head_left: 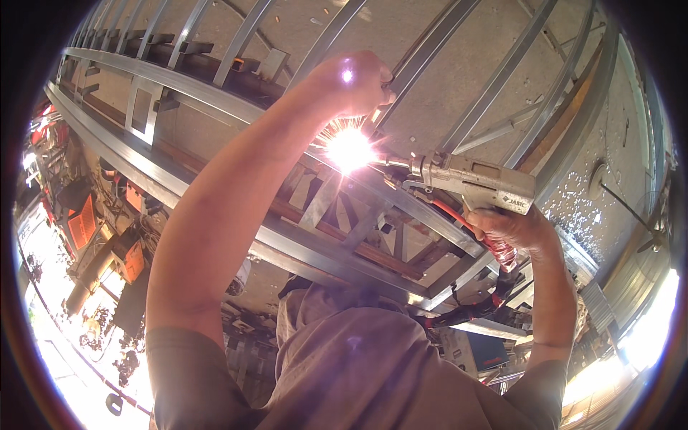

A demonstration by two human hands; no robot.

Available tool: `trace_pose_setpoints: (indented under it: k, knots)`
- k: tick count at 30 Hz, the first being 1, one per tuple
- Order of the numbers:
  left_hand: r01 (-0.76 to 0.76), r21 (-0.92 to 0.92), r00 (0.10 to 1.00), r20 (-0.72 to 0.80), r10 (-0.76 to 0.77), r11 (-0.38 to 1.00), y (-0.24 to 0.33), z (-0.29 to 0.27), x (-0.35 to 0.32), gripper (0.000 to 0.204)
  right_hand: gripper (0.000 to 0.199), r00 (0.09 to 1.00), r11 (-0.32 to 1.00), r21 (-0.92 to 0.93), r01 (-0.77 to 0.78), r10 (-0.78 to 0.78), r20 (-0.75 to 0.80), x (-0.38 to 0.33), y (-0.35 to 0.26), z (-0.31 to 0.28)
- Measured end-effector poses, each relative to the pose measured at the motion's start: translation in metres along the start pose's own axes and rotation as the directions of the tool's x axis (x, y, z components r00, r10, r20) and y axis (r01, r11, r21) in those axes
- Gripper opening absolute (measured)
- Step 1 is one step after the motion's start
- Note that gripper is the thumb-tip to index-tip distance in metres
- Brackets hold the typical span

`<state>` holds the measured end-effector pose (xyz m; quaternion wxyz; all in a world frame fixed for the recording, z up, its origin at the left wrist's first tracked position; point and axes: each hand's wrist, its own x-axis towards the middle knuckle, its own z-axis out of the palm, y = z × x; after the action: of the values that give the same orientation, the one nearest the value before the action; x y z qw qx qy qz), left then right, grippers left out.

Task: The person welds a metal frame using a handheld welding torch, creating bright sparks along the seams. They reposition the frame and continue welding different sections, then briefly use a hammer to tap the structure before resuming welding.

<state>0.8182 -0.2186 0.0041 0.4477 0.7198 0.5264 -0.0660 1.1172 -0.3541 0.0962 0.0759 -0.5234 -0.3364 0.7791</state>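
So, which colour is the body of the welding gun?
Grey metal, seen in the head view: welding gun.

A grey welding gun (pixel 479 185) is gripped by the right hand (pixel 510 228), its nozzle aimed left at a bright arc (pixel 350 150) on the steel frame (pixel 215 100). A slanted metal bar (pixel 423 61) is clasped by the left hand (pixel 355 82), just above the sparks.

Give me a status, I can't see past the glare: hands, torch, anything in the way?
Right hand gripping welding torch. Left hand closed on a metal frame bar above the bright arc. Left forearm crosses the view; nothing blocks the nozzle.
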Motion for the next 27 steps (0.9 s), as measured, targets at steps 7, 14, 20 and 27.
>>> trace_pose_setpoints:
  k: [7,14,20,27]
  knots:
    - [0.024,0.006,0.999,0.033,-0.024,1.000,0.005,-0.003,-0.001,0.047,0.021,1.000,1.000,-0.014,-0.018,0.018,0.000,-0.002,0.002,0.000]
    - [0.041,-0.020,0.998,0.054,-0.040,0.999,0.007,-0.006,-0.003,0.048,0.025,1.000,1.000,0.002,-0.008,0.008,0.004,-0.008,0.004,-0.002]
    - [0.020,-0.017,0.997,0.076,-0.018,1.000,0.006,-0.009,-0.003,0.051,0.042,0.996,0.994,0.113,0.009,0.001,-0.093,-0.039,0.015,-0.016]
    - [-0.050,-0.071,0.997,0.059,0.055,0.996,-0.006,-0.005,0.004,0.048,0.040,0.895,0.996,0.002,-0.093,0.085,-0.438,-0.140,0.032,-0.017]
